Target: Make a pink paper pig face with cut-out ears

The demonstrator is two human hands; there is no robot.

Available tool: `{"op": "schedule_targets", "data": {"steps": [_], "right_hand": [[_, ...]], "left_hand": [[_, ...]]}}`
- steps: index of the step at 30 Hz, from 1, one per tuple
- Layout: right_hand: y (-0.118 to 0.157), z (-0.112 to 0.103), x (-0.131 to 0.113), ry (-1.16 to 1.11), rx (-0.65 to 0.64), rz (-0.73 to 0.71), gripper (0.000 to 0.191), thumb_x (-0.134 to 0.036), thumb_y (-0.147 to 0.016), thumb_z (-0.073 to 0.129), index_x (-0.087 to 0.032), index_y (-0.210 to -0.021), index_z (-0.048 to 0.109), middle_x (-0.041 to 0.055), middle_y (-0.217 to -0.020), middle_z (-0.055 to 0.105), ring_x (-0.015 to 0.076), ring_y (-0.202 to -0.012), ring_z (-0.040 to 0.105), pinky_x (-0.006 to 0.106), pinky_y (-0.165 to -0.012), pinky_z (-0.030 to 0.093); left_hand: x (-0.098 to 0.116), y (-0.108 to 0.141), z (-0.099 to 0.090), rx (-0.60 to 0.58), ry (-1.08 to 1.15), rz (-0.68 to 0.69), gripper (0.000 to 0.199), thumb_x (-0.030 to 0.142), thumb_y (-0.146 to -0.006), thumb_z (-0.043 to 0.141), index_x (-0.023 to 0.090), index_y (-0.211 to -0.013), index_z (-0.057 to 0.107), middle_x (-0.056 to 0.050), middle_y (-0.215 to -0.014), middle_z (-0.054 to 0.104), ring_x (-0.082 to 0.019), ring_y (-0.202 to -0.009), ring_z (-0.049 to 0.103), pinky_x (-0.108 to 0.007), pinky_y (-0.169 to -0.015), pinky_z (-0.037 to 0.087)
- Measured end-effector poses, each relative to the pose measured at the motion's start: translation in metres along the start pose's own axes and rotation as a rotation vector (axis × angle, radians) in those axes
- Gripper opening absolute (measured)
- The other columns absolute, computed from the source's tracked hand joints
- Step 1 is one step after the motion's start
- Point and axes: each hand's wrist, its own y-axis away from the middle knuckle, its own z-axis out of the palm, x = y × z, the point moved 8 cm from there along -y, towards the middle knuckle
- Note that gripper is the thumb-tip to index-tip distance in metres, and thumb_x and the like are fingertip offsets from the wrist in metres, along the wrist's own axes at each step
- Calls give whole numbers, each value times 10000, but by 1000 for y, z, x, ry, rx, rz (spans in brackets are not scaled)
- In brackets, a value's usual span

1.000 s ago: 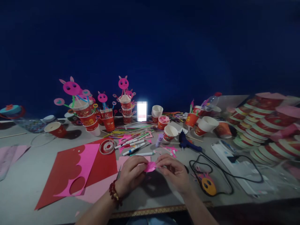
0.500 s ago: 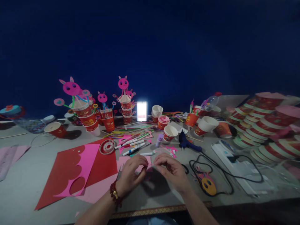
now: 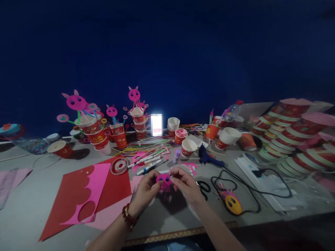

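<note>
Between my hands is a small magenta paper face (image 3: pixel 164 179) with two dark eyes, held up above the table and turned toward me. My left hand (image 3: pixel 146 189) pinches its left side between thumb and fingers; a dark red bead bracelet circles that wrist. At the face's upper right edge, the fingers of my right hand (image 3: pixel 187 188) are closed on it. Whether they also hold a smaller piece there is hidden. Just right of my right hand lie black-handled scissors (image 3: pixel 205 189). Several markers (image 3: pixel 149 164) lie beyond my fingers.
Red and pink paper sheets (image 3: pixel 60 195) and a tape roll (image 3: pixel 119 166) lie left. A blue glue gun (image 3: pixel 208 157), its cable, a yellow paper face (image 3: pixel 233 204) and a white power strip (image 3: pixel 261 181) lie right. Stacked paper cups (image 3: pixel 293 136) lean at far right.
The magenta face has come into view between my hands, its front now toward me. My hands have drawn closer together around it. The scissors show more fully as my right hand shifted left.
</note>
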Motion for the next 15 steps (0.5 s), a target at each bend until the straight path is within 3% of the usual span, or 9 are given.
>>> {"op": "schedule_targets", "data": {"steps": [7, 15], "right_hand": [[-2, 1, 7, 18, 48, 24, 296, -459, -747, 787, -198, -816, 665, -45, -658, 550, 104, -542, 454, 227, -509, 358], [-3, 0, 9, 16, 83, 27, 304, -475, -726, 795, -205, -784, 671, -33, -650, 544, 113, -549, 432, 228, -492, 330]], "left_hand": [[0, 0, 3, 4, 45, -38, 331, 462, -861, 672, 182, -782, 515, 23, -696, 520, -113, -624, 468, -207, -573, 391], [-5, 0, 2, 1, 32, -50, 330, 460, -859, 673, 179, -784, 516, 26, -695, 500, -114, -634, 446, -214, -590, 379]]}}
